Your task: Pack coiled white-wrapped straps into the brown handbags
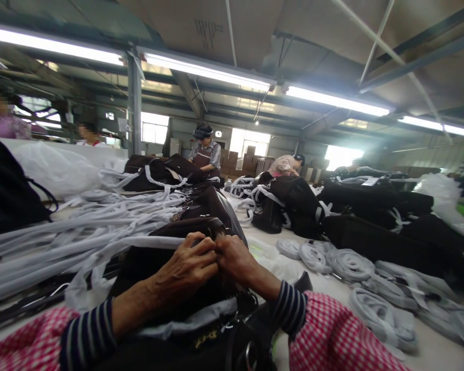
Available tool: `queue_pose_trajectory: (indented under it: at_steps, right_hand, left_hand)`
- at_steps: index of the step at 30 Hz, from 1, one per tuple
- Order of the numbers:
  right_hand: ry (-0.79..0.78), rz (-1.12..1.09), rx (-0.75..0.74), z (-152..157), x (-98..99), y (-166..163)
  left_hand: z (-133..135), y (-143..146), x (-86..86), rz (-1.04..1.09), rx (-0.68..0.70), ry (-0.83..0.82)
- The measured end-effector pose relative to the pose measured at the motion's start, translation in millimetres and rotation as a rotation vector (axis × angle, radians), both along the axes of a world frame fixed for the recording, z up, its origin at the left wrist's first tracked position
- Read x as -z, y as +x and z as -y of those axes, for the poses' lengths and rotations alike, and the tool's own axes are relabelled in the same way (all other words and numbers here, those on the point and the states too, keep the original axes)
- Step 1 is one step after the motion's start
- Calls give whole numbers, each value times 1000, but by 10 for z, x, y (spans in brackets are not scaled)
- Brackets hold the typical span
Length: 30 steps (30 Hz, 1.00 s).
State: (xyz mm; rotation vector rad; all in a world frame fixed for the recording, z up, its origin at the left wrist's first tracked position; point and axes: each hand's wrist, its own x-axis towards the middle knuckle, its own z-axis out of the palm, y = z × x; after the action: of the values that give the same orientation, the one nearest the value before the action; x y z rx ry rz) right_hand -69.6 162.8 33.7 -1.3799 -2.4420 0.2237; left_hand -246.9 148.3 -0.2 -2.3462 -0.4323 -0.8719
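Observation:
My left hand (pixel 193 264) and my right hand (pixel 235 259) meet above a black handbag (pixel 139 268), fingers bent and pressed together. What they pinch is hidden behind the knuckles, and the right hand is a little blurred. A strap wrapped in whitish paper (pixel 150 241) runs from the left up to my left fingers. Below my wrists lies another black bag (pixel 178 350) with gold lettering and a metal ring (pixel 251 354). Just beyond the hands are more dark bags (pixel 204 206).
Many paper-wrapped straps (pixel 73 226) spread over the table at left. Coiled wrapped straps (pixel 350 264) lie at right, before piled black bags (pixel 375 247). A black bag (pixel 11 190) stands far left. Co-workers (pixel 206 154) are at work across the table.

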Motion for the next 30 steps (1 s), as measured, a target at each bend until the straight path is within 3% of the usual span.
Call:
queue_pose_trajectory:
  at_steps: [6, 10, 12, 15, 20, 24, 30]
  right_hand:
    - [79, -156, 91, 38, 167, -24]
    - [33, -295, -16, 62, 216, 189]
    - [83, -338, -71, 136, 239, 329]
    - [167, -148, -109, 288, 251, 449]
    - [99, 327, -44, 433, 198, 299]
    - [55, 372, 50, 422, 125, 193]
    - [66, 326, 121, 343, 208, 209]
  left_hand:
    - [-8, -12, 42, -14, 2, -10]
    - [29, -22, 50, -54, -69, -146]
    - [42, -27, 56, -92, -116, -192]
    - [42, -11, 49, -100, -190, -180]
    - [50, 44, -108, 2, -386, -102]
    - [53, 57, -237, 54, -540, -219]
    - [9, 94, -199, -35, -571, -288]
